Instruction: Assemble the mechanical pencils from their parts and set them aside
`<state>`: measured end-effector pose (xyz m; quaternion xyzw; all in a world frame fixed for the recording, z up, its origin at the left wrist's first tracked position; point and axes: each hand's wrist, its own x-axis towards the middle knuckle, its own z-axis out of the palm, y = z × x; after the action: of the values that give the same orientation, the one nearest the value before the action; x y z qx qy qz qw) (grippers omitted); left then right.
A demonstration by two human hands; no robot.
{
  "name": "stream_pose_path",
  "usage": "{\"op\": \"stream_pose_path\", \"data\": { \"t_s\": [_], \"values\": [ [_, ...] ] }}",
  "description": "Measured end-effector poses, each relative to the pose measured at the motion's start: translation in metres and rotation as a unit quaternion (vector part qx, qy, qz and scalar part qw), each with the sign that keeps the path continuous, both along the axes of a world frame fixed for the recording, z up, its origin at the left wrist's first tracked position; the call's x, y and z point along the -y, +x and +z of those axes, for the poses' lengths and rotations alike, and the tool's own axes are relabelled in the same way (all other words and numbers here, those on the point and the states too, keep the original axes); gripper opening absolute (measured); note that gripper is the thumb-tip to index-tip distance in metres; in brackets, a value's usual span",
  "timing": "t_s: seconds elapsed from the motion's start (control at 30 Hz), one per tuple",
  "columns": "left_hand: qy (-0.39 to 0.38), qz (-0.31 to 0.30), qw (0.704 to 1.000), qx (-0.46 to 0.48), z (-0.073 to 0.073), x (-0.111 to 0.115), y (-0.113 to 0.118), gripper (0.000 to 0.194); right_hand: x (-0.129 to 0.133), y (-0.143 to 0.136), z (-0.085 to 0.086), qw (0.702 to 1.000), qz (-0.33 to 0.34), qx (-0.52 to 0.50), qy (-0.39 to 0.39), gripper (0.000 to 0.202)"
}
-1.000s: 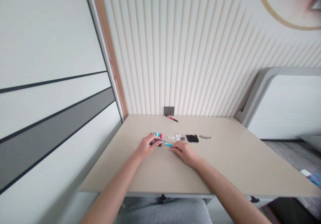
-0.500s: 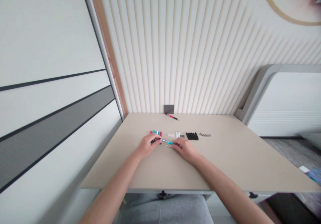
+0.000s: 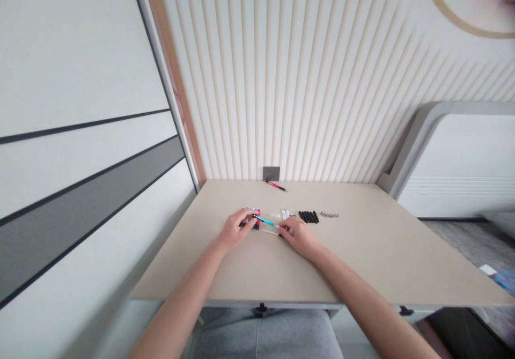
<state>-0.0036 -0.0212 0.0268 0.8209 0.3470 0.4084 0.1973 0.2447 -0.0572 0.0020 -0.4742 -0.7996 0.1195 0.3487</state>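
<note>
A blue pen barrel (image 3: 264, 220) is held slantwise between my two hands, just above the table. My left hand (image 3: 236, 229) is closed on its dark upper end. The fingertips of my right hand (image 3: 296, 234) pinch the lower right end, where a pale tip shows. Below the barrel a thin white refill (image 3: 270, 232) lies on the table, its right end close to my right fingers. Red and blue pen parts (image 3: 257, 220) lie partly hidden behind my left hand.
Small clear pieces (image 3: 274, 215), white tubes (image 3: 285, 214), several black grips (image 3: 308, 217) and several metal tips (image 3: 329, 215) lie in a row on the beige table (image 3: 257, 278). Farther back, a red and black pen (image 3: 276, 185) lies near the wall socket (image 3: 271, 174).
The pen between my hands has shifted: its blue part now reaches nearer my left fingers, and a pale end shows at my right fingertips. My left hand has moved slightly.
</note>
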Motion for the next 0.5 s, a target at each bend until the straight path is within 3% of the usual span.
{"op": "stream_pose_path", "data": {
  "t_s": [0.3,0.5],
  "values": [
    [0.093,0.186,0.977,0.047,0.007,-0.018,-0.025,0.018,-0.004,0.008,-0.003,0.999,-0.036,0.024,-0.002,0.021],
    [0.101,0.229,0.968,0.027,0.0,-0.028,-0.036,0.022,-0.001,0.006,-0.001,0.995,-0.053,0.089,0.003,0.021]
  ]
}}
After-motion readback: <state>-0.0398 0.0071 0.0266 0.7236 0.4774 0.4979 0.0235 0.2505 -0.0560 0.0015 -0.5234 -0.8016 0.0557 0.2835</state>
